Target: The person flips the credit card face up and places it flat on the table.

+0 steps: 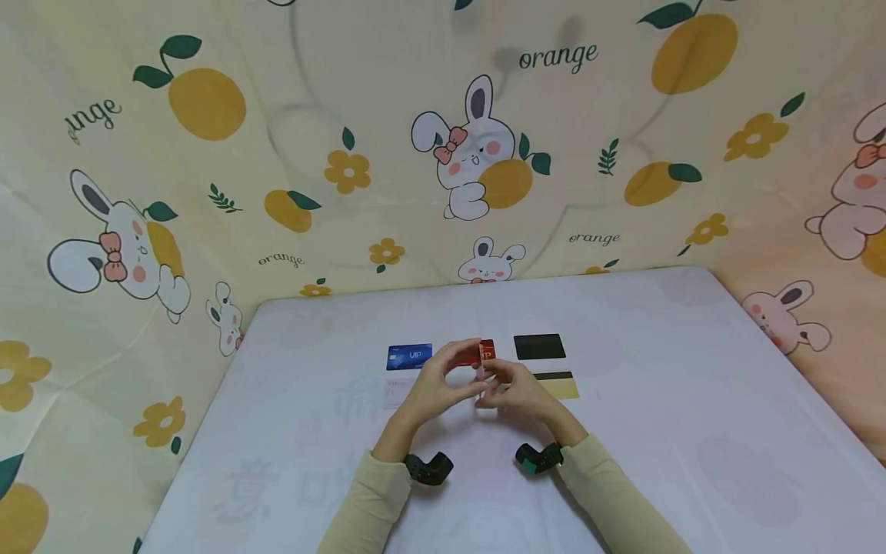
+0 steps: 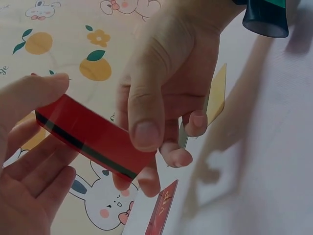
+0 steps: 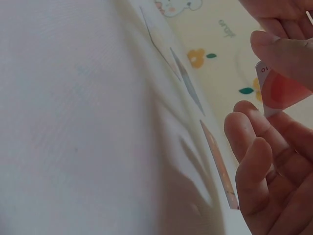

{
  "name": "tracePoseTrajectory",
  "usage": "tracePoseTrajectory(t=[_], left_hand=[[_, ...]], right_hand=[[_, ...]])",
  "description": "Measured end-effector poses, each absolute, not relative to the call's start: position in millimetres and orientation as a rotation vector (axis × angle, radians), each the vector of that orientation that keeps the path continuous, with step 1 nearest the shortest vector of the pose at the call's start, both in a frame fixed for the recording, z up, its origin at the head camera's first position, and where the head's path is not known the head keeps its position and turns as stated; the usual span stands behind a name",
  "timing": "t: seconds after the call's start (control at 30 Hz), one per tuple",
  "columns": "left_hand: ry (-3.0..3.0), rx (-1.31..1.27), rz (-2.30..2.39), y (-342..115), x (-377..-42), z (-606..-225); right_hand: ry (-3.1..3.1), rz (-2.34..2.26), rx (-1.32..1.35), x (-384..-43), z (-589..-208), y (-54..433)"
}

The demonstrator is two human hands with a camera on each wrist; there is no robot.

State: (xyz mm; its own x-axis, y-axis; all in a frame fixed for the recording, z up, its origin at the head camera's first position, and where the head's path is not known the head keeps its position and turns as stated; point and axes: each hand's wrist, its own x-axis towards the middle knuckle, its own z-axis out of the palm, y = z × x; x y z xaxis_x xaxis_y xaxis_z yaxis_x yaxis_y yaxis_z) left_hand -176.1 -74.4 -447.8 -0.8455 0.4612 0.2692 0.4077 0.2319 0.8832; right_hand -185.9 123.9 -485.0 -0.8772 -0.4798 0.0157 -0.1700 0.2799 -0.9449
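Note:
Both hands hold one card upright between them, above the table. In the left wrist view this card (image 2: 93,137) shows a red face with a black stripe; in the right wrist view its other face (image 3: 283,93) is pale with a red patch. My left hand (image 1: 443,381) pinches one end between thumb and fingers. At the other end, my right hand (image 1: 515,388) pinches it with the thumb in front. The head view shows the card nearly edge-on. Behind the hands lies a red VIP card (image 1: 487,349), partly hidden.
On the white table (image 1: 657,431) lie a blue VIP card (image 1: 409,356), a pale pink card (image 1: 398,394), a black card (image 1: 539,346) and a gold card with a dark stripe (image 1: 562,386), partly covered by the right hand. A patterned cloth (image 1: 388,100) hangs behind.

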Motion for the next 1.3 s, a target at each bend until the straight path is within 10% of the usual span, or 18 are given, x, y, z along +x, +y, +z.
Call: tracePoseTrajectory(t=[1.3], left_hand=[[2.457, 0.791, 1.737, -86.4, -181.4, -448.9]], right_hand=[[2.218, -1.7, -0.545, -193.3, -484.2, 134.5]])
